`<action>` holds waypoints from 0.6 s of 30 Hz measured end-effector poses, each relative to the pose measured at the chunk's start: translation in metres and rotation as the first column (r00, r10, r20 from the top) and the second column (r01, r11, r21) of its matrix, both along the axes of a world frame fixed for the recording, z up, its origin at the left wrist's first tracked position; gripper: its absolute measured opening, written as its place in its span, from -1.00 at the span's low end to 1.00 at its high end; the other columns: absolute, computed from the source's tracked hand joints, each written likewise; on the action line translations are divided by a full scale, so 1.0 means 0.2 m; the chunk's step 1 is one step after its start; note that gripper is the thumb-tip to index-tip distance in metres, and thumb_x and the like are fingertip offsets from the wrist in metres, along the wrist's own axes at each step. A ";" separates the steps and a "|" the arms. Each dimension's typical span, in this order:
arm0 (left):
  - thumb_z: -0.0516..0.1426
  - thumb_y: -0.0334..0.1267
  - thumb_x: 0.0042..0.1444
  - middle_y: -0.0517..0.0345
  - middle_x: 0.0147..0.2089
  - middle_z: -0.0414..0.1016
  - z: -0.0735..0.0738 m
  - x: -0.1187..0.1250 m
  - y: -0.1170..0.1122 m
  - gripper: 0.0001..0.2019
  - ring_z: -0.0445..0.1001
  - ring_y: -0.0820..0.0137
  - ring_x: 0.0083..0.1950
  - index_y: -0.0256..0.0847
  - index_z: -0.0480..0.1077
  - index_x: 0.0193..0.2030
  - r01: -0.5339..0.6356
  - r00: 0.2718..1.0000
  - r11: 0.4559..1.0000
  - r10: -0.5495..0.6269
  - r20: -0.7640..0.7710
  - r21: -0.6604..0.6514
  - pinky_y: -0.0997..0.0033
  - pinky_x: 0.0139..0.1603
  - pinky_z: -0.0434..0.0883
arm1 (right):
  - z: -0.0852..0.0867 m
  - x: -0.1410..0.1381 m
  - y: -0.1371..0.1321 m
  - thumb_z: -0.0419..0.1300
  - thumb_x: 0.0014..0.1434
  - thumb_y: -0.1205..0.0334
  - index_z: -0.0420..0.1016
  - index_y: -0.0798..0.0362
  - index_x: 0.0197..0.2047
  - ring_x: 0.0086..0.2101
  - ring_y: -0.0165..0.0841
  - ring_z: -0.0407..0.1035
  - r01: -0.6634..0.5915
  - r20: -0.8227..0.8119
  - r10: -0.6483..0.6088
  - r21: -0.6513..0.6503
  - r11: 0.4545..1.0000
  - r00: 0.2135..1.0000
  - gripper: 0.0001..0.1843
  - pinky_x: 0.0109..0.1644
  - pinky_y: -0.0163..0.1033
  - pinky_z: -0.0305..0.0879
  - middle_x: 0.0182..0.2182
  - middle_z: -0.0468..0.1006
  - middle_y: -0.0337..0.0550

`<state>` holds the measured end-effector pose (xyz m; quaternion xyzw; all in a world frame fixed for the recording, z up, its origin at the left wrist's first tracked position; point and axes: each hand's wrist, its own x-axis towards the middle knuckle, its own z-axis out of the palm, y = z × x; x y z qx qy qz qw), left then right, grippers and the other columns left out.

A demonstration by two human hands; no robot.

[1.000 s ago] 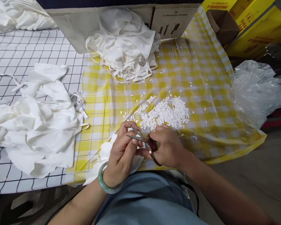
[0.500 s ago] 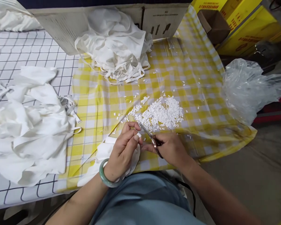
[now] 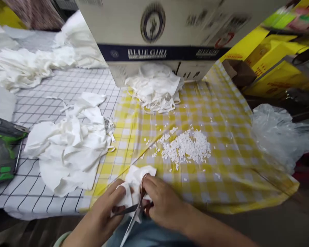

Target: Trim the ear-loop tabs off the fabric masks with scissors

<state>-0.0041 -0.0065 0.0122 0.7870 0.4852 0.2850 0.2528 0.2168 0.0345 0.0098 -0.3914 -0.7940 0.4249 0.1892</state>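
My left hand [image 3: 105, 206] is closed on a white cloth piece [image 3: 137, 175], bunched at the table's front edge. With my right hand [image 3: 164, 202] I grip a pair of scissors [image 3: 138, 207], fingers in the handles; its blades are spread and point down and left, below the cloth by my left fingers. Part of the cloth is hidden behind both hands. Beyond them lies a scattered heap of small white snippets [image 3: 186, 145]. To the left sits a loose pile of white cloth pieces [image 3: 69, 147] with thin straps.
A large carton [image 3: 185, 24] stands at the back, with a heap of strapped white cloths [image 3: 157, 89] against it. A clear plastic bag [image 3: 275, 133] is at the right edge. A green-and-black object [image 3: 3, 154] sits far left. More white fabric [image 3: 41, 65] lies behind.
Both hands have moved nearer my body. The scissors have swung from pointing away to pointing back toward me, blades spread. The view has tilted up and left, showing more of the carton.
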 end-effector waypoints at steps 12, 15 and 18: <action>0.10 -0.41 0.04 -0.05 -0.10 0.52 0.50 0.29 1.41 -0.69 0.52 0.26 -0.11 -0.33 0.46 -0.05 -0.398 0.917 0.898 0.382 0.117 0.186 0.27 -0.06 0.49 | 0.56 -0.06 1.41 0.22 0.00 0.38 0.27 0.02 -0.28 -0.22 -0.26 0.39 0.660 -0.210 -0.629 0.337 0.672 0.748 -0.77 -0.10 -0.15 0.32 -0.25 0.50 -0.12; 0.19 -0.37 -0.01 -0.04 0.00 0.53 0.27 0.29 1.35 -0.76 0.54 0.23 -0.03 -0.25 0.53 -0.15 -0.333 0.943 0.935 0.334 0.016 0.124 0.26 0.06 0.48 | 0.44 0.02 1.50 0.33 -0.09 0.33 0.31 0.04 -0.24 0.00 -0.04 0.30 0.669 -0.167 -0.666 0.388 0.634 0.727 -0.66 0.14 0.07 0.16 -0.07 0.47 0.07; 0.16 -0.36 0.06 -0.04 0.09 0.50 0.07 0.16 1.15 -0.86 0.49 0.18 0.08 -0.20 0.53 -0.26 -0.395 0.915 0.915 0.400 -0.057 0.084 0.19 0.15 0.43 | 0.26 0.01 1.40 0.34 -0.03 0.18 0.34 0.04 -0.18 0.01 0.01 0.28 0.597 -0.127 -0.636 0.522 0.609 0.761 -0.64 0.16 0.11 0.13 -0.08 0.47 0.08</action>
